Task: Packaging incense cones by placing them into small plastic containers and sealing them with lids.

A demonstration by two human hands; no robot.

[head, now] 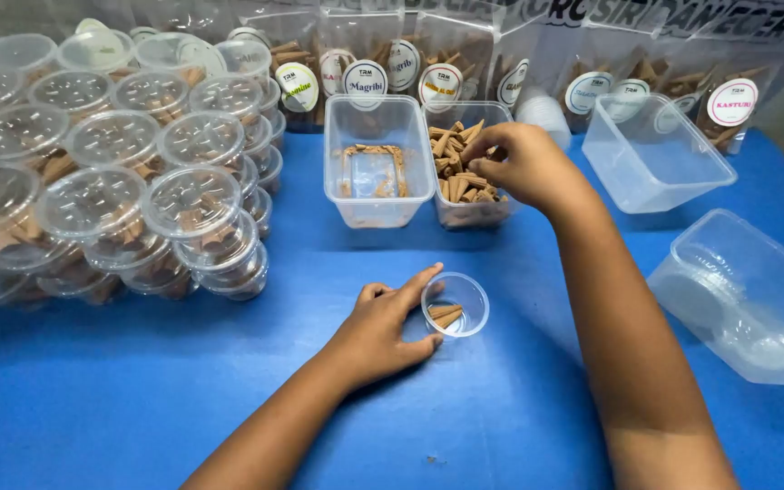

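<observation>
My left hand (383, 331) rests on the blue table and cups a small clear round cup (455, 304), thumb and forefinger around its side. A few brown cones lie inside the cup. My right hand (519, 163) reaches into a clear rectangular tub (469, 213) full of brown cones, fingers pinched around cones at the tub's top. Whether a cone is lifted free I cannot tell. Beside it on the left stands a second clear tub (376, 213) with only a thin layer of brown crumbs.
Stacks of lidded clear cups (120, 191) filled with cones crowd the left side. Bagged cones with round labels (410, 63) line the back. An empty tub (651, 150) stands at the back right, and a tilted tub of clear lids (746, 304) at the right.
</observation>
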